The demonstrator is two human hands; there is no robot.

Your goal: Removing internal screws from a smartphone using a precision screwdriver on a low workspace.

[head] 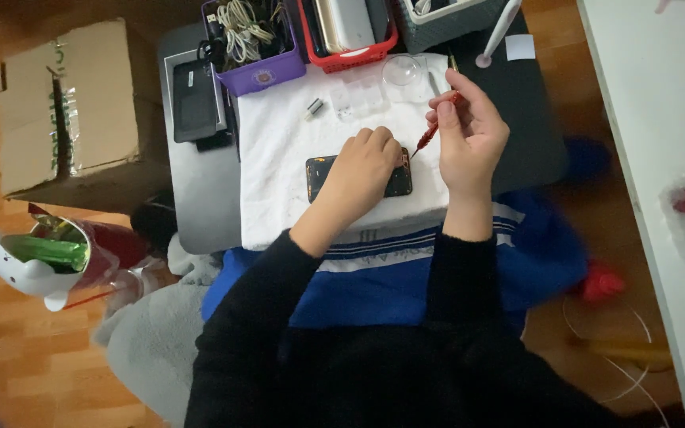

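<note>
While the left hand [366,166] is pressing the phone [358,176], the right hand [469,135] is gripping a red screwdriver [431,131].
White cloth [279,158] is lying open toward the counter's [200,198] left edge.

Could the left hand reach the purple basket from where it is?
Probably yes. The left hand lies on the phone, and only bare white cloth and a small part lie between it and the purple basket.

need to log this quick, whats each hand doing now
Left hand: pressed, fingers curled, on the dark phone.
Right hand: closed on the red screwdriver.

Phone [323,170] middle (under left hand [362,170])
</note>
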